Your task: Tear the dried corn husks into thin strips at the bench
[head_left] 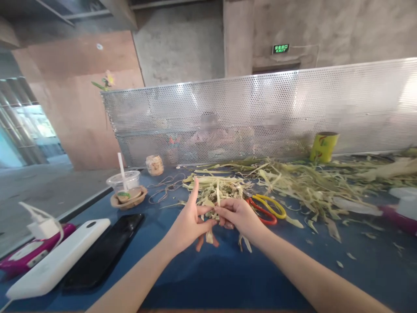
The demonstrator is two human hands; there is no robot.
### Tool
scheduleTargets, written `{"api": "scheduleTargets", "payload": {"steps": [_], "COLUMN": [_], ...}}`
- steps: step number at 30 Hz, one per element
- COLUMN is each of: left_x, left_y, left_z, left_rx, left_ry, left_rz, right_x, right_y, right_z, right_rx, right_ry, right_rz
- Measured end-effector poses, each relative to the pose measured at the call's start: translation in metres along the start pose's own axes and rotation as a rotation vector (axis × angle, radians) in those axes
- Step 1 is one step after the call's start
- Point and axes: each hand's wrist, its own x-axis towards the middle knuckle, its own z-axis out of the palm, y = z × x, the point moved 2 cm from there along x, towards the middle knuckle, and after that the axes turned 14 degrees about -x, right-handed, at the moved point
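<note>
Strips of dried husk sit between my two hands, over the near side of a heap of pale husk. My left hand pinches the strips between thumb and fingers, one finger pointing up. From the right, my right hand closes its thumb and fingertips on the same strips, close to the left fingertips. Ends of the strips hang below both hands. Just beyond my right hand lie scissors with red and yellow handles, their blades partly hidden by husk.
Left are a black phone, a white power bank, a magenta power strip and a plastic cup with straw. Loose string lies behind. Husk scraps and a yellow tube fill the right, before a perforated metal screen.
</note>
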Motion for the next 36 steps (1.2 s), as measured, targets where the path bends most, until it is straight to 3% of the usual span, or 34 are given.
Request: {"api": "scheduleTargets", "payload": {"steps": [6, 9, 13, 18, 23, 28, 36], "left_x": [0.002, 0.003, 0.004, 0.003, 0.004, 0.005, 0.008], "left_y": [-0.007, -0.007, -0.006, -0.007, -0.007, -0.002, -0.007], "left_z": [-0.003, -0.004, -0.003, 0.000, 0.002, 0.000, -0.008], "left_rx": [-0.054, -0.033, 0.004, 0.039, 0.018, -0.044, -0.253], "left_ry": [0.110, 0.135, 0.153, 0.149, 0.125, 0.208, 0.282], "left_rz": [0.008, 0.082, 0.189, 0.258, 0.243, 0.232, 0.034], "right_x": [0.000, -0.003, -0.006, -0.007, -0.009, -0.009, -0.011], "right_y": [-0.005, -0.010, -0.013, -0.013, -0.022, -0.025, -0.020], "right_z": [-0.004, -0.002, 0.003, -0.003, -0.017, -0.021, -0.017], "right_rx": [0.195, 0.233, 0.179, -0.053, -0.135, -0.181, -0.351], "right_ry": [-0.065, -0.105, -0.125, -0.121, -0.112, -0.138, -0.108], "right_rz": [0.019, 0.029, -0.005, -0.046, -0.091, -0.117, -0.233]}}
